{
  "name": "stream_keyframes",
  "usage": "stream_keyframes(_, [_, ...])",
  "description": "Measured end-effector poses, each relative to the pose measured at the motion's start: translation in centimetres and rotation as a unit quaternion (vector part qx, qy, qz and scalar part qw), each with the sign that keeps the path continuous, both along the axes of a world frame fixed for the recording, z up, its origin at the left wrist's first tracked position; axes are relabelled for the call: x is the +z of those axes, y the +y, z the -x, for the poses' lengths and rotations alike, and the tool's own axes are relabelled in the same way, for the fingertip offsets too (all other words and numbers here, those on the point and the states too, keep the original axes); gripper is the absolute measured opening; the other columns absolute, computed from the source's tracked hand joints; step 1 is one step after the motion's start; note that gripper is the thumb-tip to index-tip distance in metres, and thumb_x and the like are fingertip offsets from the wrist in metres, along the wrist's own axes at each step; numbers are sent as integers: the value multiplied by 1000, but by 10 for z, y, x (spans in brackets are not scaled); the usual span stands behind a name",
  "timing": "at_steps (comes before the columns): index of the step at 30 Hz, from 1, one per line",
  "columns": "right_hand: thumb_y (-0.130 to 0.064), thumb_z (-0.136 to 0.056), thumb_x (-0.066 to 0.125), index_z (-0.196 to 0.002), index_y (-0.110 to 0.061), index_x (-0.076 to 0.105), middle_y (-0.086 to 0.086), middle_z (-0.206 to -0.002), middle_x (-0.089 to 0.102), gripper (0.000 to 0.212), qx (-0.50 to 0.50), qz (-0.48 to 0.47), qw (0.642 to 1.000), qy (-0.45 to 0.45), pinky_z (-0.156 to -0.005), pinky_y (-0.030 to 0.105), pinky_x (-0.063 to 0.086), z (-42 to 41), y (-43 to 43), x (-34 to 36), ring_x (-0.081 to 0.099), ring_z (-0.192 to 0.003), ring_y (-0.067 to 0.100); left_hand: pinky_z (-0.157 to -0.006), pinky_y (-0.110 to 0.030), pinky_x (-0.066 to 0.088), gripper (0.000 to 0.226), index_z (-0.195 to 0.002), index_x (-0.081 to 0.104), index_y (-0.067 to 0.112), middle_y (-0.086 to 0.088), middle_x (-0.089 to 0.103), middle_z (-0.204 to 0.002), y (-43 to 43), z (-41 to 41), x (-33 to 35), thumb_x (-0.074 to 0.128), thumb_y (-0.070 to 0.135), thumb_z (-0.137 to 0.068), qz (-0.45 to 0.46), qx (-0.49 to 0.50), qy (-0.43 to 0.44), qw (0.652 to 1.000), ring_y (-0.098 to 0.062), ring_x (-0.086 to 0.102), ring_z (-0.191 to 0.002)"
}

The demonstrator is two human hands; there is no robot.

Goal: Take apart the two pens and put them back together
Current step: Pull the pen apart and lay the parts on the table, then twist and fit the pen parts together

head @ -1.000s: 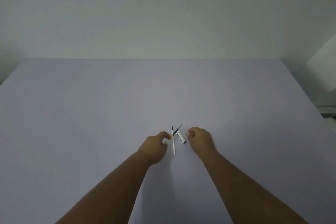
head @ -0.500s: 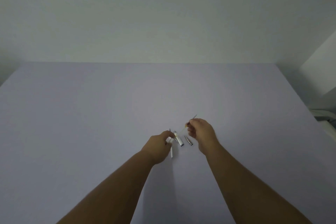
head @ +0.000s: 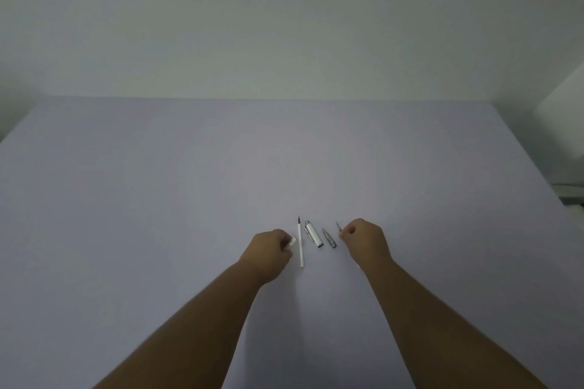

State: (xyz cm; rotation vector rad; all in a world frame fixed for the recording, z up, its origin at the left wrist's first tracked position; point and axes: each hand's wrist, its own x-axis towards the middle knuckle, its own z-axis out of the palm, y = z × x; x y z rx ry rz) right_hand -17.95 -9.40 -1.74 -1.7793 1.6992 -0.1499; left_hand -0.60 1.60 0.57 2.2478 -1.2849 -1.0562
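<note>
Pen parts lie in a row on the pale lilac table (head: 189, 199). A thin white refill (head: 300, 243) with a dark tip lies lengthwise. Right of it rests a white barrel piece with silver ends (head: 313, 233), then a small grey metal tip cone (head: 329, 237). My left hand (head: 268, 251) is closed around a short white pen piece (head: 293, 241) just left of the refill. My right hand (head: 366, 238) pinches a thin dark refill (head: 337, 226), whose point sticks out up and left of the fingers, low over the table.
A white wall rises behind the table's far edge. At the right edge a white object (head: 568, 123) and a dark shelf or ledge (head: 568, 191) sit beyond the table's side.
My right hand pulled the thin refill away to the right and lowered it beside the grey cone. My left hand drew slightly left, leaving the white refill and barrel piece lying free.
</note>
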Motion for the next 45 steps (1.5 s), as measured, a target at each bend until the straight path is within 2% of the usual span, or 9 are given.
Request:
stream_keyframes(12, [-22, -89, 56, -87, -7, 66, 13, -94, 69, 18, -6, 30, 1000, 4, -77, 35, 49, -5, 3, 5, 62, -90, 30, -67, -24, 42, 14, -98, 63, 16, 2, 58, -88, 1, -9, 0, 60, 22, -85, -1, 26, -21, 999, -17, 54, -75])
stream_keyframes(18, [-31, -90, 50, -88, -9, 67, 12, -93, 68, 28, 133, 71, 988, 30, -67, 31, 41, -45, 20, 14, 62, -90, 31, -69, -26, 46, 12, -94, 63, 18, 3, 59, -86, 2, -16, 1, 62, 24, -84, 3, 58, -41, 997, -17, 56, -76])
stream_keyframes(23, [-12, -91, 50, -105, -8, 65, 9, -112, 67, 21, 237, 93, 955, 154, -82, 33, 50, -73, 41, 7, 63, -104, 27, -70, -27, 48, 7, -90, 60, 21, 4, 59, -84, 8, -21, -1, 62, 25, -84, -3, 69, -41, 997, -15, 57, -75])
stream_keyframes(28, [-2, -88, 45, -108, -8, 62, 8, -130, 59, 28, 220, 89, 958, 158, -92, 32, 48, -78, 53, 3, 61, -112, 26, -66, -24, 44, 9, -82, 55, 26, 10, 56, -76, 15, -27, -4, 64, 24, -83, -1, 78, -25, 997, -9, 54, -68])
stream_keyframes(30, [-5, -88, 46, -111, -7, 62, 9, -128, 61, 28, 186, 56, 971, 136, -88, 32, 49, -78, 54, 5, 62, -110, 26, -63, -23, 44, 9, -80, 56, 26, 10, 56, -75, 16, -27, -4, 64, 23, -82, 1, 77, -22, 997, -10, 54, -67])
stream_keyframes(32, [-14, -87, 50, -107, -6, 64, 11, -110, 68, 26, 125, 21, 988, 89, -76, 31, 50, -78, 52, 12, 65, -100, 28, -61, -23, 44, 8, -79, 57, 25, 8, 57, -75, 17, -27, -3, 64, 23, -82, 6, 74, -20, 997, -12, 54, -67])
stream_keyframes(35, [-24, -84, 55, -93, -5, 70, 8, -81, 68, 27, 20, -1, 998, -56, -63, 28, 46, -78, 45, 25, 62, -76, 24, -55, -19, 40, 12, -77, 55, 26, 11, 54, -71, 16, -25, -1, 66, 23, -81, 14, 60, -27, 998, -7, 51, -63])
stream_keyframes(39, [-24, -83, 59, -93, -6, 70, 7, -83, 66, 24, -84, -33, 973, -213, -78, 38, 50, -73, 38, 35, 59, -79, 24, -54, -19, 38, 12, -77, 56, 26, 12, 53, -70, 12, -19, 3, 68, 23, -81, 17, 53, -23, 998, -6, 49, -62])
stream_keyframes(45, [-23, -81, 59, -72, -17, 68, -1, -64, 60, 15, -109, -71, 952, -277, -57, 28, 42, -66, 42, 38, 51, -58, 17, -53, -19, 37, 8, -79, 59, 24, 6, 59, -77, 9, -15, 9, 67, 22, -81, 34, 43, -7, 998, -6, 50, -62])
